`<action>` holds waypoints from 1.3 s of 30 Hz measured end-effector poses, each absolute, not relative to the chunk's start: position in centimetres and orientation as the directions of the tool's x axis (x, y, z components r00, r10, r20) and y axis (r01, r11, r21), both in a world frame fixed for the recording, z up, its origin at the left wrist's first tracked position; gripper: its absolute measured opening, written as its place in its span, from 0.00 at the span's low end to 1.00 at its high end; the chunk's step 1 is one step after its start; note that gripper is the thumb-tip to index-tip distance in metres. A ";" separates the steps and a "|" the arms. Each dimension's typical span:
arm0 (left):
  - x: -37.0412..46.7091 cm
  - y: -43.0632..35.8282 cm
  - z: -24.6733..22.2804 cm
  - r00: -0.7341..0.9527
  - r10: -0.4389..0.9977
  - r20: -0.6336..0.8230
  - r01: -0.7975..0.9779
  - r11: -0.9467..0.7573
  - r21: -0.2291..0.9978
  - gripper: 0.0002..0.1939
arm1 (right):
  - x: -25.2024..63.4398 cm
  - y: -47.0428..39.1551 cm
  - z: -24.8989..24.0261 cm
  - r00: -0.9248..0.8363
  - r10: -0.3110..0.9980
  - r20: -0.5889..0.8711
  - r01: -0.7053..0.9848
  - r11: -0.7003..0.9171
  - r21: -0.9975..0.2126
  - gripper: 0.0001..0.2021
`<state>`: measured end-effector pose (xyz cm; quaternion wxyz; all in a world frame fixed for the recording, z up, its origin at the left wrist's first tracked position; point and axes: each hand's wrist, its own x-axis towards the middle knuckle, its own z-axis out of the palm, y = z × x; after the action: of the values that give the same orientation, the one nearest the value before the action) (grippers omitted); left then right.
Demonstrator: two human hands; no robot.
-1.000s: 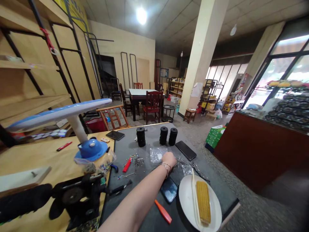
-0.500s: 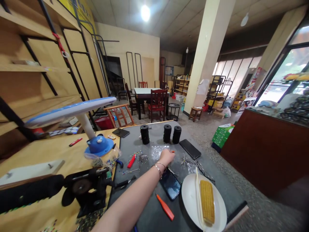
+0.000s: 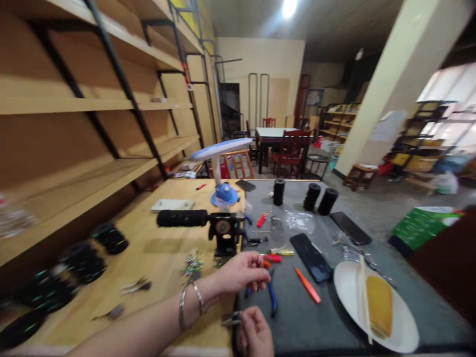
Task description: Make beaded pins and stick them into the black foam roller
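Observation:
My left hand (image 3: 241,271), a bangle on its wrist, hovers over the seam between the wooden bench (image 3: 163,248) and the grey mat (image 3: 297,317). Its fingers pinch a small orange piece (image 3: 266,264). Below it, at the frame's lower edge, my right hand (image 3: 256,336) holds a small metal clip (image 3: 230,319). Blue-handled pliers (image 3: 273,297) lie on the mat just right of my left hand. A red-handled tool (image 3: 273,258) lies just beyond the fingertips.
A black clamp-like device with a foam-covered handle (image 3: 223,228) stands behind my hands. On the mat are an orange tool (image 3: 308,291), two phones (image 3: 310,257), three black spools (image 3: 311,196) and a plate (image 3: 345,287) with corn. Wooden shelves (image 3: 74,104) run along the left; dark rolls (image 3: 84,260) lie below.
My left hand has pulled back from the far plastic bags to the near mat edge, pinching something orange. My right hand has come into view. The camera has swung left and down.

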<state>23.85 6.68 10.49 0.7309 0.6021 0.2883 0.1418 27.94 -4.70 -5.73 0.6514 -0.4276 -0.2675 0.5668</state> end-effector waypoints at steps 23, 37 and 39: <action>4.6 0.8 0.7 0.614 0.717 -0.330 -0.054 0.456 0.888 0.21 | 17.6 -3.5 0.5 0.221 0.928 -0.299 -0.270 -0.236 -0.933 0.24; 3.8 1.3 0.2 0.619 0.700 -0.355 -0.096 0.516 0.851 0.24 | 16.1 -3.2 0.4 0.219 0.922 -0.320 -0.307 -0.247 -0.919 0.23; 3.7 1.3 0.1 0.608 0.704 -0.368 -0.100 0.527 0.844 0.24 | 15.9 -3.2 0.4 0.222 0.922 -0.318 -0.309 -0.243 -0.920 0.23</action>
<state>3.71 1.29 0.07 0.7946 0.4152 0.3637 0.2529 15.92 -3.15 0.45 0.5501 -0.5553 -0.2759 0.5594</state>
